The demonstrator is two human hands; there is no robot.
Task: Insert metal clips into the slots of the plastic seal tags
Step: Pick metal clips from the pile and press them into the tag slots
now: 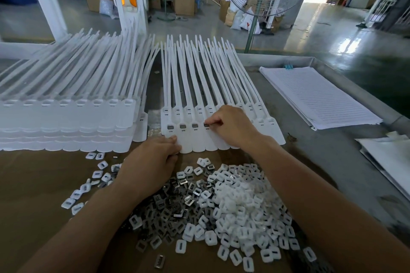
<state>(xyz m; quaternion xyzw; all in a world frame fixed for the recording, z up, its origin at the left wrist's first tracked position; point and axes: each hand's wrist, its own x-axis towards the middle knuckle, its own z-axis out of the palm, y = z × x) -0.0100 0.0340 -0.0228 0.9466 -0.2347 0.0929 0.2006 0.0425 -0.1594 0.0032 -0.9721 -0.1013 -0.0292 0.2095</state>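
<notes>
Clip pile [177, 210] heaped near for reach | left hand [150, 162] closed, pinning tag row [195, 139] steady | right hand [230, 127] pinching metal clip [206, 125], seemingly into fourth slot

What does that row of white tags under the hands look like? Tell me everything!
The row of white tags looks like smooth plastic. Each has a flat rounded paddle end near the person and a long thin strap fanning away across the grey table. They lie flat, side by side, overlapping. Four on the left show a small dark metal clip in their slots. The right hand pinches at the fourth clip; the left hand touches the row's near edge.
</notes>
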